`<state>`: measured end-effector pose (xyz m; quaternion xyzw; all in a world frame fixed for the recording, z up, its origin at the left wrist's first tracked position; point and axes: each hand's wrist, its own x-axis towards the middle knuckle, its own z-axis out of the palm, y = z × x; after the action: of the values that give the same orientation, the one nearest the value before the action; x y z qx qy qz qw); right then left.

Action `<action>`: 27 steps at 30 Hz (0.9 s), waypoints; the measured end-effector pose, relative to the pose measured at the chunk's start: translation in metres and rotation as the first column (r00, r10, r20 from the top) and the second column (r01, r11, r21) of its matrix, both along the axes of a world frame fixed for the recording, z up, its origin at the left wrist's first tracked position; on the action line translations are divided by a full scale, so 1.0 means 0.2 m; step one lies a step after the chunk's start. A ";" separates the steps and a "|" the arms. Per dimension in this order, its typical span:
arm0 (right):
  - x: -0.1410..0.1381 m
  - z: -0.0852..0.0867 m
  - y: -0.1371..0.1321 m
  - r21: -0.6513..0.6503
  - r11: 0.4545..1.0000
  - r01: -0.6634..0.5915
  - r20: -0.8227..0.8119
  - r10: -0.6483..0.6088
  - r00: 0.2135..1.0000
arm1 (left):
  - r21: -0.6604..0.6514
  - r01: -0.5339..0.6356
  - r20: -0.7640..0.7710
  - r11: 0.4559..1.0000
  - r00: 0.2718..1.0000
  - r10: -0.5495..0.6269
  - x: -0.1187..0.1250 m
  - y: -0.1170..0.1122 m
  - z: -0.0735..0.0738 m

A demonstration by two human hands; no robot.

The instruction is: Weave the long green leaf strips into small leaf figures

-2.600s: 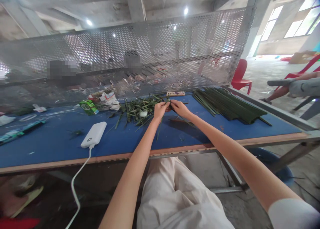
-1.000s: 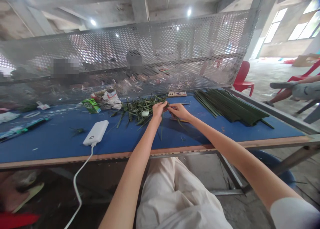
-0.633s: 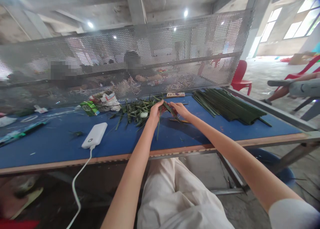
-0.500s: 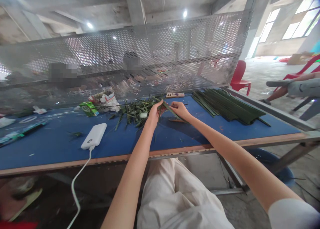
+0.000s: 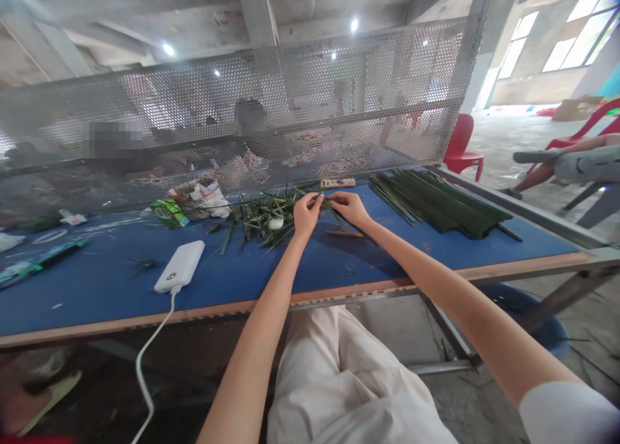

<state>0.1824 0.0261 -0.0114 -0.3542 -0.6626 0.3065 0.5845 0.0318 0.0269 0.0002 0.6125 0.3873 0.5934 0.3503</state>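
Observation:
Over the blue table, my left hand (image 5: 306, 214) pinches a green leaf strip (image 5: 338, 219) between thumb and fingertips. Just to its right, my right hand (image 5: 351, 209) has its fingers closed on the same strip, with a small gap between the two hands. The strip's far end slants down toward the table under my right wrist. A loose heap of cut leaf pieces (image 5: 261, 216) lies left of my left hand, with a pale egg-shaped object (image 5: 276, 224) on it. Below my right hand rests a thin brownish pointed piece (image 5: 345, 234).
Long dark-green leaves (image 5: 443, 205) are stacked at the right. A white power bank (image 5: 180, 266) with a cable, a green packet (image 5: 168, 213) and crumpled paper (image 5: 208, 198) are at the left. A perforated metal screen (image 5: 310, 108) stands behind; people are beyond it.
My left hand has turned, its thumb and fingers now showing in a pinch. The strip between my hands has shifted and shows less. The view has moved slightly.

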 end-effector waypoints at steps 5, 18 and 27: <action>0.02 0.00 0.01 -0.001 0.999 -0.047 -0.010 0.047 0.999 | -0.057 0.062 -0.010 0.996 0.998 -0.062 0.00 0.01 -0.01; 0.08 -0.02 0.07 -0.029 0.997 -0.074 0.138 0.077 0.987 | -0.252 0.287 -0.103 0.924 0.942 -0.320 -0.01 -0.04 0.04; 0.07 -0.01 0.04 -0.085 0.987 -0.137 0.137 0.148 0.980 | -0.244 0.215 -0.051 0.946 0.971 -0.234 -0.02 0.00 0.02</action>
<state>0.1955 0.0347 -0.0137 -0.3486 -0.7142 0.3462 0.4984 0.0287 0.0278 0.0040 0.6295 0.3966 0.4745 0.4704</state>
